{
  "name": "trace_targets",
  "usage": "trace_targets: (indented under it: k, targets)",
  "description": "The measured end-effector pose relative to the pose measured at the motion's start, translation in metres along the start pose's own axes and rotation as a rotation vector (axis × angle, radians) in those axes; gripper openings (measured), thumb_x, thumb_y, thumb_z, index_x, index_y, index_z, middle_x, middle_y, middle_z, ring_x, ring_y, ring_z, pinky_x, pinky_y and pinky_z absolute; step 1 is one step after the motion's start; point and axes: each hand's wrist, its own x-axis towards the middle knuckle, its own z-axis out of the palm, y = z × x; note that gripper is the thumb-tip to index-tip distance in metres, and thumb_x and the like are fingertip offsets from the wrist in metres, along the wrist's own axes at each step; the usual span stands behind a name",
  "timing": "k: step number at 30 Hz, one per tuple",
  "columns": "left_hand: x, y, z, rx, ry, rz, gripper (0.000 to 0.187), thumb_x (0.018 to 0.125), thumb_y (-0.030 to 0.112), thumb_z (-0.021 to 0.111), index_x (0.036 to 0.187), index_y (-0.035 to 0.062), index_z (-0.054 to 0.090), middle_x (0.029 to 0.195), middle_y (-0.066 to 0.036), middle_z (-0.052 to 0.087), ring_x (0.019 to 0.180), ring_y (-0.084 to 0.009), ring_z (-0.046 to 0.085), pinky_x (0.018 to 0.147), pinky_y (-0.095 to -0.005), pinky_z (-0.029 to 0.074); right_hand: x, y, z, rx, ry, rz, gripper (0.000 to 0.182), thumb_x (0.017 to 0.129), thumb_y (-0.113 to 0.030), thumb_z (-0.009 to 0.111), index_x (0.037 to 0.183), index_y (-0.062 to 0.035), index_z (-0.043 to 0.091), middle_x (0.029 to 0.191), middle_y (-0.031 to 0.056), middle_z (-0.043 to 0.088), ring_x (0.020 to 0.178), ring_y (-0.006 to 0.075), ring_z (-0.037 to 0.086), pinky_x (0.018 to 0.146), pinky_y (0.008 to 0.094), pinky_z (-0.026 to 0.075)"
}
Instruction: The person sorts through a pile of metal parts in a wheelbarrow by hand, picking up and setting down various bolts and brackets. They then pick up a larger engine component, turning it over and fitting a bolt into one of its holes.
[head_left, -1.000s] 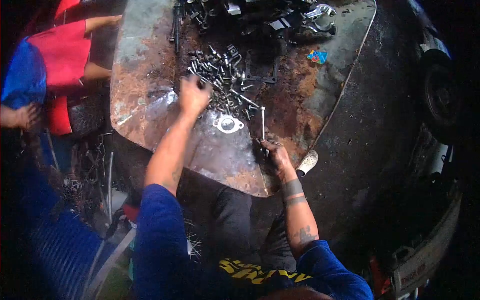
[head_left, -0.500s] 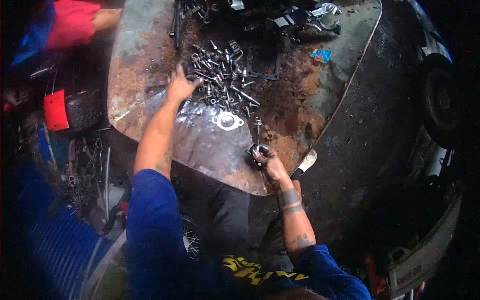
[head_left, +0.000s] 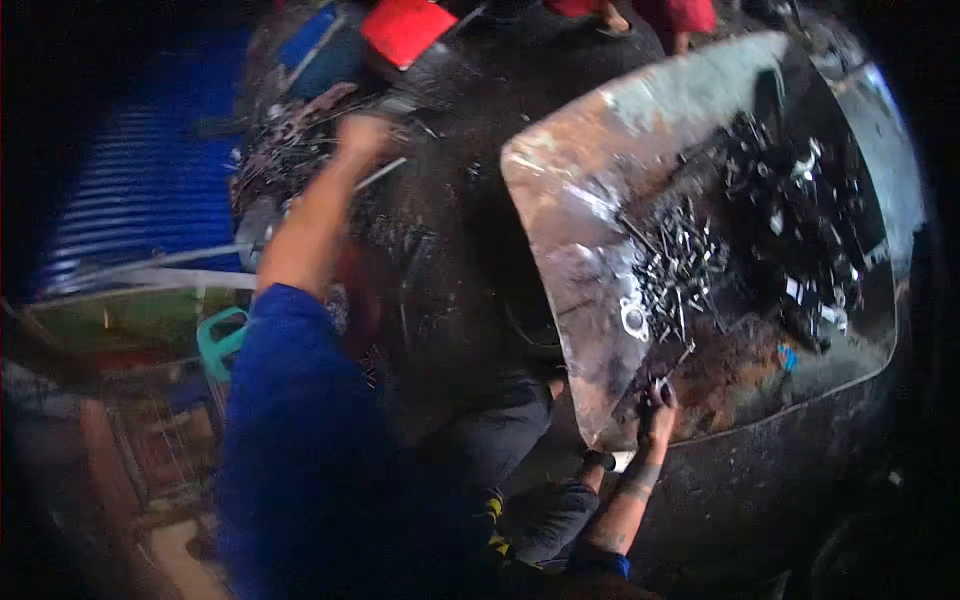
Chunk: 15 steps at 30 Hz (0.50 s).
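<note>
My left hand (head_left: 368, 138) is stretched out to the left, over a heap of tools and metal pieces (head_left: 290, 150) on the ground. Motion smears its fingers, so I cannot tell what, if anything, it holds. At the near corner of a rusty metal sheet (head_left: 620, 420), my right hand (head_left: 657, 410) is closed round a small dark metal part (head_left: 660, 390), mostly covered by the fingers. Just beyond it lies a bolt (head_left: 686, 352). A flat silver flange gasket (head_left: 633, 319) rests beside a pile of bolts (head_left: 680, 260) on the sheet.
Larger metal parts (head_left: 805, 165) lie on the sheet's far side, with a small blue packet (head_left: 787, 357) near its right edge. A red panel (head_left: 408, 30) is at the top. Another person's foot (head_left: 613, 22) shows there. A green plastic stool (head_left: 222, 342) stands at left.
My view has swung left, so the sheet now sits further right. My left hand has left the bolt pile and reached out over the tools on the ground. My right hand stays at the sheet's corner.
</note>
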Motion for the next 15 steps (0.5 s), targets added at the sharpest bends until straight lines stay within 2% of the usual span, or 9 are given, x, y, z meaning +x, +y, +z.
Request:
trace_targets:
  k: [2, 4, 6, 7, 8, 9, 10, 12, 15]
  targets:
    - [-0.076, -0.128, -0.073, -1.371, 0.619, -1.086, 0.034, 0.077, 0.030, 0.045, 0.093, 0.0010, 0.054, 0.083, -0.021, 0.058, 0.065, -0.0321, 0.058, 0.058, -0.0474, 0.048, 0.004, -0.005, -0.011, -0.223, -0.118, -0.209, 0.019, 0.079, -0.013, 0.053, 0.097, -0.0082, 0.053, 0.074, -0.0036, 0.050, 0.059, 0.0066, 0.042, 0.048, 0.0214, 0.033]
    - [-0.106, -0.174, -0.063, -0.460, 1.090, -1.004, 0.051, 0.068, 0.025, 0.056, 0.107, -0.0037, 0.039, 0.102, -0.024, 0.051, 0.077, -0.0364, 0.056, 0.069, -0.0404, 0.045, -0.005, -0.010, -0.012, -0.185, -0.055, -0.099, 0.012, 0.080, -0.015, 0.052, 0.091, -0.0100, 0.053, 0.061, -0.0075, 0.039, 0.051, 0.0037, 0.034, 0.043, 0.0194, 0.025]
    - [-0.129, -0.118, -0.053, -0.330, 0.642, -0.982, 0.050, 0.065, 0.026, 0.057, 0.102, -0.0048, 0.043, 0.099, -0.025, 0.051, 0.092, -0.0349, 0.050, 0.079, -0.0391, 0.039, -0.010, -0.017, -0.010, -0.210, -0.056, -0.071, 0.010, 0.081, -0.016, 0.051, 0.088, -0.0104, 0.053, 0.058, -0.0079, 0.036, 0.048, 0.0026, 0.031, 0.042, 0.0187, 0.022]
    - [-0.132, -0.094, -0.024, -0.495, 0.697, -0.652, 0.045, 0.066, 0.024, 0.055, 0.100, -0.0033, 0.045, 0.096, -0.026, 0.052, 0.091, -0.0365, 0.050, 0.076, -0.0396, 0.040, -0.009, -0.017, -0.009, -0.213, -0.056, -0.068, 0.010, 0.081, -0.016, 0.051, 0.088, -0.0104, 0.053, 0.058, -0.0079, 0.036, 0.048, 0.0026, 0.031, 0.042, 0.0187, 0.022]
    - [-0.126, -0.075, 0.014, -0.088, 0.589, -0.576, 0.038, 0.066, 0.020, 0.053, 0.098, -0.0002, 0.047, 0.094, -0.024, 0.052, 0.086, -0.0369, 0.051, 0.071, -0.0393, 0.041, -0.008, -0.016, -0.009, -0.200, -0.055, -0.101, 0.010, 0.081, -0.016, 0.051, 0.088, -0.0100, 0.053, 0.059, -0.0072, 0.038, 0.049, 0.0032, 0.033, 0.042, 0.0185, 0.024]
    - [-0.117, -0.017, 0.026, -0.210, 0.447, -0.725, 0.036, 0.066, 0.017, 0.053, 0.099, 0.0013, 0.049, 0.094, -0.024, 0.052, 0.086, -0.0365, 0.051, 0.072, -0.0399, 0.041, -0.007, -0.013, -0.008, -0.183, -0.048, -0.132, 0.010, 0.081, -0.016, 0.051, 0.088, -0.0095, 0.053, 0.060, -0.0065, 0.040, 0.049, 0.0037, 0.035, 0.043, 0.0184, 0.026]
    - [-0.115, 0.043, 0.032, -0.500, 0.472, -0.498, 0.036, 0.066, 0.017, 0.056, 0.098, 0.0005, 0.050, 0.095, -0.023, 0.051, 0.086, -0.0358, 0.051, 0.073, -0.0414, 0.042, -0.005, -0.010, -0.006, -0.175, -0.034, -0.126, 0.010, 0.081, -0.016, 0.051, 0.088, -0.0095, 0.053, 0.060, -0.0065, 0.040, 0.049, 0.0037, 0.035, 0.043, 0.0184, 0.026]
    - [-0.097, 0.122, 0.075, -0.305, 0.551, -0.003, 0.029, 0.068, 0.019, 0.060, 0.090, 0.0023, 0.054, 0.091, -0.015, 0.054, 0.080, -0.0294, 0.054, 0.072, -0.0373, 0.043, -0.005, -0.004, -0.003, -0.107, 0.016, -0.168, 0.012, 0.080, -0.015, 0.051, 0.090, -0.0078, 0.052, 0.064, -0.0044, 0.045, 0.051, 0.0055, 0.039, 0.044, 0.0186, 0.031]
    - [-0.095, 0.281, 0.057, -1.012, -0.018, 0.121, 0.031, 0.069, 0.025, 0.062, 0.089, 0.0025, 0.055, 0.091, -0.012, 0.055, 0.078, -0.0270, 0.055, 0.073, -0.0346, 0.043, -0.016, -0.008, -0.001, -0.164, 0.012, -0.046, 0.022, 0.079, -0.014, 0.053, 0.099, -0.0052, 0.051, 0.084, 0.0020, 0.054, 0.069, 0.0089, 0.051, 0.058, 0.0226, 0.041]
